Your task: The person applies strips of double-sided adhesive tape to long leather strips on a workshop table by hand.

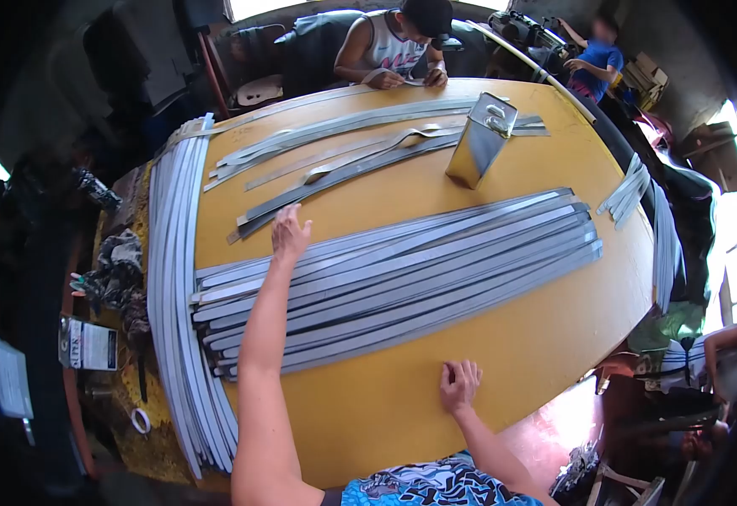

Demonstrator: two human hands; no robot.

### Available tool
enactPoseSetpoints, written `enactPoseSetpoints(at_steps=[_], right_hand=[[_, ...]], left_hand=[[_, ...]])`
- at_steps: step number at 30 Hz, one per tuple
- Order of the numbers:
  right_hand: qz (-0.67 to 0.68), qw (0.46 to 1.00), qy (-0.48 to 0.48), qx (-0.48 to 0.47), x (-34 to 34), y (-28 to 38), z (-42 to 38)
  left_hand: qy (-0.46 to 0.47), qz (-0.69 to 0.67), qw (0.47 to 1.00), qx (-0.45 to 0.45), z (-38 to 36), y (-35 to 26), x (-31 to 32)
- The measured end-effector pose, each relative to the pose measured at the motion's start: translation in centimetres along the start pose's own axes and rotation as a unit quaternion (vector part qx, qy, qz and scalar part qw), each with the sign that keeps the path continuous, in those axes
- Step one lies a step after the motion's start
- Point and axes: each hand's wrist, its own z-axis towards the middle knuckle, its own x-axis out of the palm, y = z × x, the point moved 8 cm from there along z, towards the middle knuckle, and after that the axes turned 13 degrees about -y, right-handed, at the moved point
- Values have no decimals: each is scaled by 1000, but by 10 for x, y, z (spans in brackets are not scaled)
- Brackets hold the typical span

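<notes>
Strips point(402, 274) fill the middle of the head view, a broad grey bundle lying across the yellow worktop point(360, 430), and here's the left hand point(291, 233), out beyond its far edge! Fingers spread, nothing visibly gripped, it's right by the near end of a dark strip point(351, 175); whether it touches, there's no telling. The forearm crosses over the bundle, and there's the risk: a dipping elbow could skew those overlapping lengths. Over to the right hand point(461, 385), on the near side, by bare surface: fingers curled in, palm hidden, so nobody can say whether it's fully closed or holds anything. At the left, a second stack point(174, 278) runs crosswise by the bundle's ends; a careless tug could snag one on the other. Farther out, a metal can point(479, 150) stands upright among the farther strips; a length dragged sideways could topple it. And at the far edge a co-worker point(398, 51) bends over close work, where a swinging strip end could catch those fingers.
</notes>
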Motion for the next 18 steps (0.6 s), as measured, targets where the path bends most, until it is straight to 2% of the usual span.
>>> enactPoseSetpoints(at_steps=[5, 7, 9, 10, 13, 18], right_hand=[[-21, 1000, 16, -12, -3, 7, 0], [-26, 999, 17, -9, -1, 6, 0], [-33, 999, 19, -5, -1, 5, -2], [-36, 999, 20, -6, -1, 6, -2], [-34, 999, 26, -3, 0, 5, -2], [-27, 999, 18, -20, 0, 11, 2]], left_hand=[[36, 82, 996, -29, 44, 52, 44], [61, 120, 984, -121, 53, 84, 46], [102, 156, 975, -120, 53, 98, 38], [139, 195, 964, -118, 52, 102, 36], [142, 203, 967, -66, 54, 99, 28], [35, 180, 983, 21, 48, 82, 13]])
